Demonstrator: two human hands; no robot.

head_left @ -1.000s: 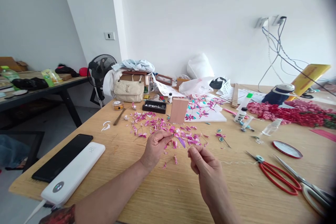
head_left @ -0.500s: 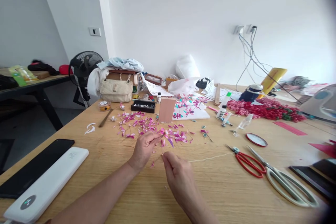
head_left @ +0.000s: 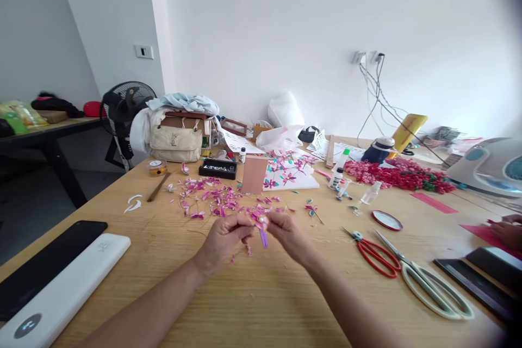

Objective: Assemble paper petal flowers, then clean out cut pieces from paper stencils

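Note:
Both hands meet over the middle of the wooden table (head_left: 196,293). Between them is a small pink flower piece (head_left: 260,220) with a pearl-like centre and a purple petal hanging down. My left hand (head_left: 224,236) is closed, pinching its left side. My right hand (head_left: 289,234) is closed too, its fingertips on the right side of the flower. Loose pink petals (head_left: 220,196) lie scattered just behind the hands. A pinkish upright block (head_left: 255,174) stands behind the petals, beside a white sheet with pink and teal flowers (head_left: 291,174).
Red-handled scissors (head_left: 377,255) and white-handled scissors (head_left: 432,288) lie at the right. A white power bank (head_left: 77,293) and black phone (head_left: 49,261) lie left. Small bottles (head_left: 336,178) and red flower bunches (head_left: 399,174) sit farther back. Another person's hand (head_left: 508,231) shows at the right edge.
My right hand has moved up and forward to the flower beside my left hand. The view has shifted slightly, and another person's hand now shows at the right edge.

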